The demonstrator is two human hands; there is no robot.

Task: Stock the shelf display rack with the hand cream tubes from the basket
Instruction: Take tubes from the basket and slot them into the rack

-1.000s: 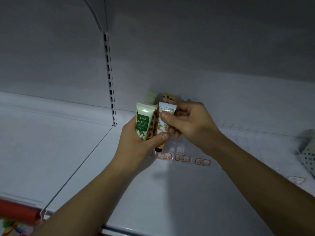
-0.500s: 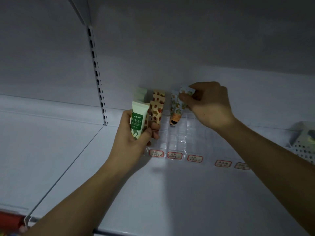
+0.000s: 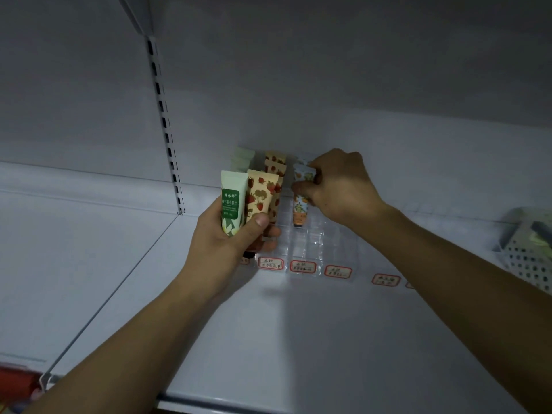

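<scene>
You're seating the orange-print tube [image 3: 301, 204] into the clear divided rack [image 3: 310, 243] at the far shelf wall; next, press it upright into its slot, then let go. Your right hand [image 3: 340, 186] pinches its top, fingers curled tight. Your left hand [image 3: 227, 237] clamps the green tube [image 3: 231, 201] and strawberry tube [image 3: 261, 195], thumb across them. The perforated basket [image 3: 528, 258] sits far right.

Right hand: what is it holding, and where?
The right hand pinches the orange-print tube by its upper crimped end, cap down in the clear rack.
</scene>
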